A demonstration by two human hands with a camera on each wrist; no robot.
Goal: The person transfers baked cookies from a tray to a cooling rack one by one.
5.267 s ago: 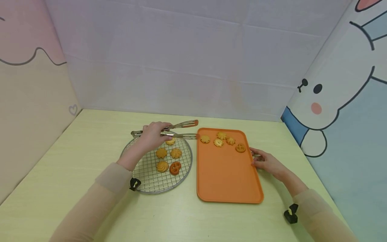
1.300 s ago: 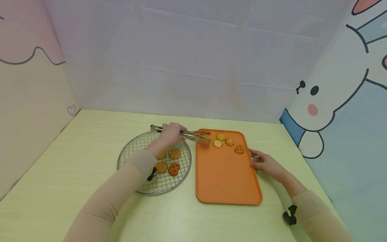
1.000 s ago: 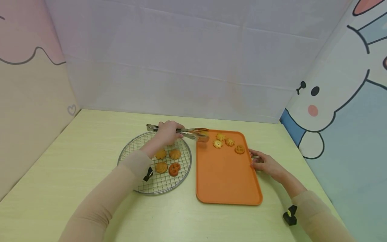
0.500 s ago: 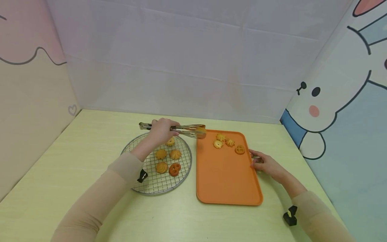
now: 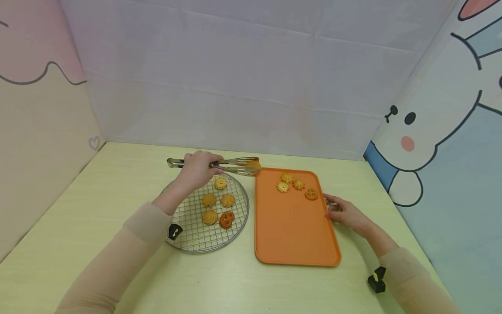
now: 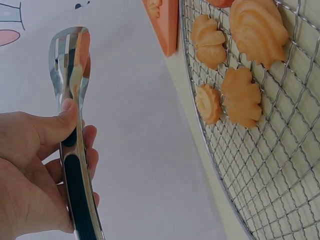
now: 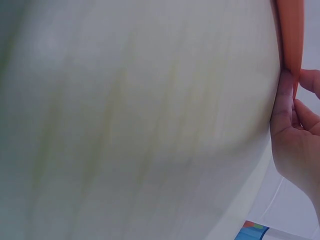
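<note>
My left hand (image 5: 198, 168) grips metal tongs (image 5: 213, 163) by the handle, also seen in the left wrist view as the tongs (image 6: 70, 100). Their tips pinch a small yellow cookie (image 5: 254, 164) in the air, between the far rim of the round wire rack (image 5: 188, 242) and the far left corner of the orange tray (image 5: 294, 231). Several cookies (image 5: 210, 216) lie on the rack, and several more cookies (image 5: 311, 194) sit at the tray's far end. My right hand (image 5: 345, 212) holds the tray's right rim (image 7: 290, 35), thumb against its side.
The rack and tray lie side by side on a pale yellow-green table (image 5: 98, 183). Paper walls close in the back, left and right; the right one carries a cartoon rabbit (image 5: 427, 131).
The tongs have closed on the cookie at the tray's far left corner, lifted it and carried it left towards the rack. The right hand has stayed at the tray's rim.
</note>
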